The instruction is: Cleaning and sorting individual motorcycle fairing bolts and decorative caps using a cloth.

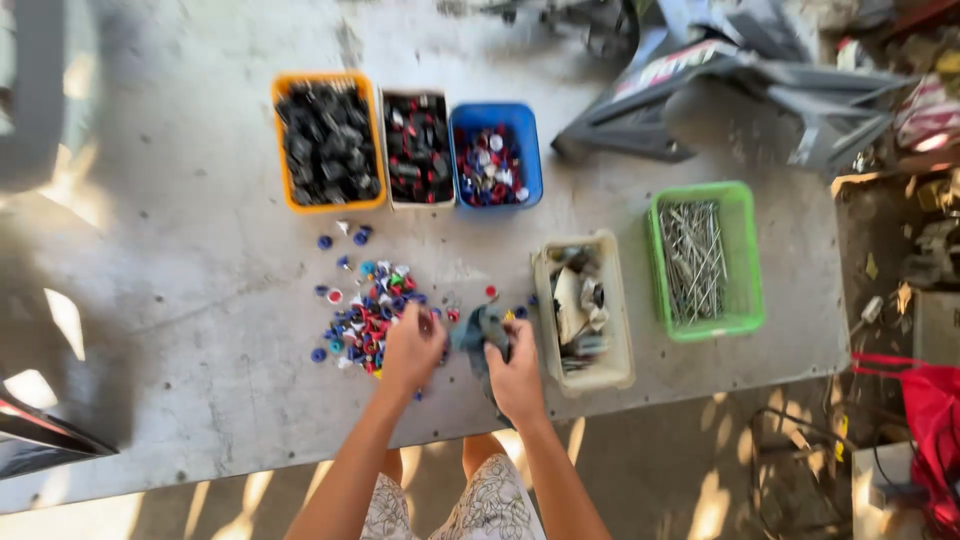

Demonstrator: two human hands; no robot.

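Observation:
A heap of small coloured caps (368, 312), blue, red and white, lies on the grey table (200, 300). My left hand (410, 352) rests at the heap's right edge, fingers curled over a few pieces. My right hand (515, 372) grips a crumpled grey-blue cloth (478, 330) just right of the heap. Whether the left hand holds a cap is hidden by its fingers.
At the back stand an orange tub (329, 78) of black parts, a white tub (382, 150) of black and red parts, and a blue tub (530, 150) of mixed caps. A cream tub (620, 330) of scraps and a green basket (745, 260) of metal rods sit to the right.

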